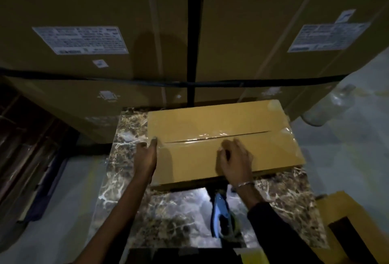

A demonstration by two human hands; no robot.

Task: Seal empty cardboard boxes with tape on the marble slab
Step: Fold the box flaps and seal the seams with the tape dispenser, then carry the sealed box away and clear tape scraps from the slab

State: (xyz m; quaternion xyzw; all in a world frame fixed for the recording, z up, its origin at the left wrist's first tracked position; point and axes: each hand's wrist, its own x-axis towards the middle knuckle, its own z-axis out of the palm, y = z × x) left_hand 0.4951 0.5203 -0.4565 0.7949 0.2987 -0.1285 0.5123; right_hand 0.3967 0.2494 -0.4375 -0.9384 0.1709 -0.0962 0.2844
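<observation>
At mid-frame, the left hand (146,154) lies flat against the cardboard box (221,143) end; the right hand (234,161), fingers loosely curled, presses the clear tape (200,136). Rub firmly along the seam, smoothing wrinkles outward.

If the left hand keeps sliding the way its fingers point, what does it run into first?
The left hand lies at the left end of the cardboard box, fingers pointing away from the person. Straight on, past bare marble slab, it would probably first meet the large stacked carton behind; depth is unclear.
</observation>
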